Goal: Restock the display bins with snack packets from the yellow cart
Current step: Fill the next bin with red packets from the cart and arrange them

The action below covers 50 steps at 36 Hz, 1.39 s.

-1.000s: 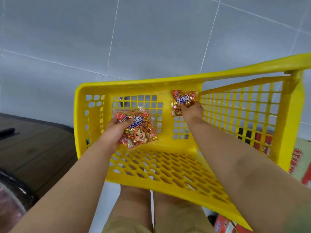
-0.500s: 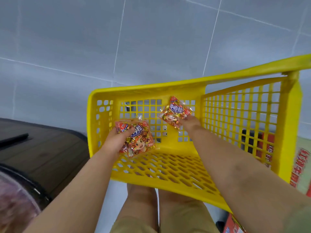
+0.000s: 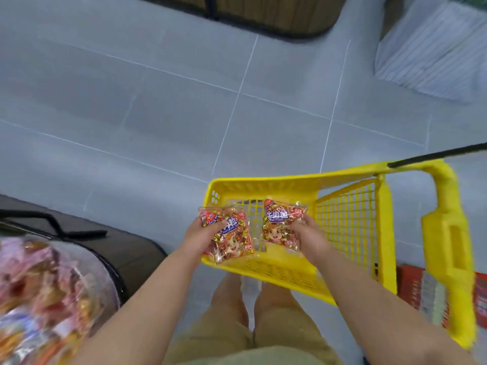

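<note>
The yellow cart point(image 3: 347, 214), a lattice basket with a yellow handle, stands at the lower right on the grey tile floor. My left hand point(image 3: 200, 237) grips one clear snack packet point(image 3: 232, 239) with red and blue print and a cartoon face, held at the cart's near left rim. A second packet of the same kind point(image 3: 280, 222) is held by my right hand point(image 3: 307, 237) just above the basket's inside. The two packets sit side by side, a little apart. At the lower left a clear round display bin point(image 3: 52, 293) is full of blurred pink and orange packets.
A dark wooden display base with a black bar point(image 3: 87, 233) stands left of the cart. Another dark base point(image 3: 263, 11) is at the top. White striped packages point(image 3: 432, 54) lie at the top right, red boxes point(image 3: 421, 293) behind the cart's right side. My legs are below the basket.
Both hands have lifted their packets up and back toward me, the right packet turning face-up. The view has tilted up and left, bringing the display bin and more floor into sight.
</note>
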Each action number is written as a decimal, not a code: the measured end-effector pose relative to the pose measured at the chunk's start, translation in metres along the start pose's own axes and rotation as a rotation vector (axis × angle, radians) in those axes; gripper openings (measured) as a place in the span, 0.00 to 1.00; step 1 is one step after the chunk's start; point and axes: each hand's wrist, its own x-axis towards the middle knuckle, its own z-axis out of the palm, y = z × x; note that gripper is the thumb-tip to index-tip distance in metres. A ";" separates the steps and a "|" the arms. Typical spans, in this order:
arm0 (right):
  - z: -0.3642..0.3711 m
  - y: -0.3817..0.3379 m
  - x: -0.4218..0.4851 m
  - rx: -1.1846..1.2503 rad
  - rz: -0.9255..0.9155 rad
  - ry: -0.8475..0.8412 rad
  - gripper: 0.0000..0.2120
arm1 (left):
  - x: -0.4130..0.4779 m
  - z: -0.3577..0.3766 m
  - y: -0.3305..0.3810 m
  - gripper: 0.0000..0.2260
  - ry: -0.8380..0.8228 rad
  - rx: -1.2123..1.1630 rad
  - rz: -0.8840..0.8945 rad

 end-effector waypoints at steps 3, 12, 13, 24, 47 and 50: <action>0.011 -0.021 -0.033 -0.016 -0.037 -0.077 0.12 | -0.027 -0.017 0.009 0.13 0.025 -0.058 0.058; 0.036 -0.050 -0.108 -0.115 -0.186 -0.301 0.12 | -0.110 -0.053 -0.007 0.14 0.151 -0.414 0.182; 0.039 -0.050 -0.115 -0.137 -0.201 -0.319 0.11 | -0.120 -0.055 -0.013 0.14 0.173 -0.477 0.192; 0.106 -0.014 -0.172 -0.374 -0.271 -0.584 0.09 | -0.210 -0.103 -0.099 0.15 0.327 -0.797 0.294; 0.369 0.166 -0.336 -0.949 -0.466 -0.944 0.27 | -0.353 -0.385 -0.282 0.22 0.748 -0.918 0.425; 0.394 0.178 -0.354 -1.007 -0.532 -0.911 0.38 | -0.362 -0.417 -0.292 0.22 0.770 -0.931 0.480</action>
